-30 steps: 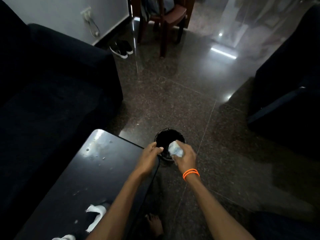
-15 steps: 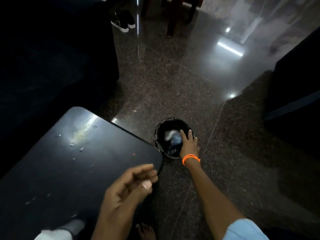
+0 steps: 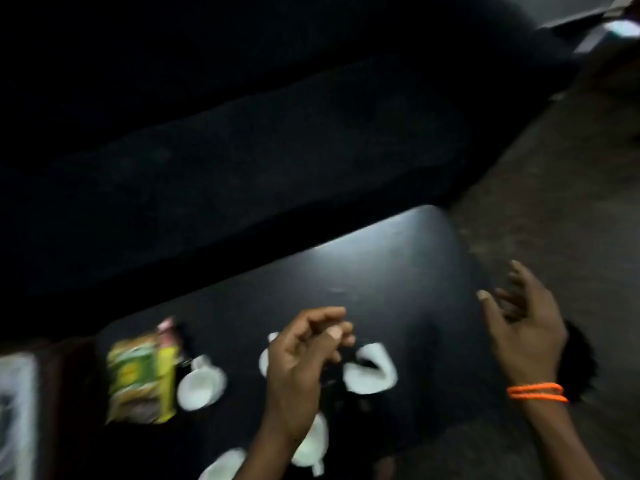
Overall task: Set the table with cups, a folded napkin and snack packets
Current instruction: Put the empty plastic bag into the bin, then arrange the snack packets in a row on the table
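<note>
The view is blurred. Several white cups lie on the black table (image 3: 398, 271): one upright cup (image 3: 201, 382) beside a green and yellow snack packet (image 3: 142, 375), one tipped cup (image 3: 370, 370) to the right, one cup (image 3: 311, 445) near the front edge partly behind my left forearm. My left hand (image 3: 301, 362) hovers over the cups with fingers loosely curled and nothing in it. My right hand (image 3: 523, 327), with an orange band at the wrist, hangs over the table's right edge, fingers spread and empty.
A dark sofa (image 3: 242, 133) runs along the far side of the table. The speckled stone floor (image 3: 571, 202) lies to the right. A black bin (image 3: 581, 362) shows behind my right wrist. A pale object (image 3: 17, 410) sits at the left edge.
My right hand let the crumpled wad go into the bin and came up empty. My view swung left from the bin onto the table with the cups and packet.
</note>
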Available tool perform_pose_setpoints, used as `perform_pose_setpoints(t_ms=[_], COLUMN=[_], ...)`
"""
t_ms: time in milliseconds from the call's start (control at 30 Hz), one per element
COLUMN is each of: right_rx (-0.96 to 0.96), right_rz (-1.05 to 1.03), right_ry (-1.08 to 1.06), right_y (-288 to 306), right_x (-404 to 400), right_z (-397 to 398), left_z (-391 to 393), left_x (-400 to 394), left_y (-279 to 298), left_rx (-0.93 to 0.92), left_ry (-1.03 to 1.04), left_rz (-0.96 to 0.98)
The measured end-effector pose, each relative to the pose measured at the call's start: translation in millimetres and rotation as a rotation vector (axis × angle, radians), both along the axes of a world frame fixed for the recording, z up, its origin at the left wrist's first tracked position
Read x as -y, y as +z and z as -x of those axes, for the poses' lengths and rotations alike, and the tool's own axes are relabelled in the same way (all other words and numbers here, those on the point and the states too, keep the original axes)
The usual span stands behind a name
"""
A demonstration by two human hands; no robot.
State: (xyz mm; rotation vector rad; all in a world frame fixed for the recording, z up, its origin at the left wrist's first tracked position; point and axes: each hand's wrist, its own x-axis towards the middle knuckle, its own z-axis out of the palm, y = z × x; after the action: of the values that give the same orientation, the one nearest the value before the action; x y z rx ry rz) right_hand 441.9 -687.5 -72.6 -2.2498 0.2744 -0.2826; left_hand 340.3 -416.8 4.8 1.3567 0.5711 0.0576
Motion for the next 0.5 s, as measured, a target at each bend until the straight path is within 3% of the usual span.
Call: perform_pose_setpoints(t_ms=[133, 267, 400, 500], right_rx=[0.014, -0.184, -0.490, -0.593], right_rz=[-0.223, -0.333, -0.245, -0.123], right_ry=[0.237, 0.521, 0.764, 0.708], right_y=[26, 19, -12, -33], right_x=[-163, -318, -428, -472], right_z=[28, 89, 146, 174], left_z=[40, 104, 159, 167], left_x=[-117, -224, -297, -330], left_y=[-13, -50, -99, -132], left_rx=[-0.052, -0.278, -0.517, -0.586], left_ry=[0.329, 0.636, 0.694, 0.550], left_rz=[-0.109, -0.258, -0.370, -0.353])
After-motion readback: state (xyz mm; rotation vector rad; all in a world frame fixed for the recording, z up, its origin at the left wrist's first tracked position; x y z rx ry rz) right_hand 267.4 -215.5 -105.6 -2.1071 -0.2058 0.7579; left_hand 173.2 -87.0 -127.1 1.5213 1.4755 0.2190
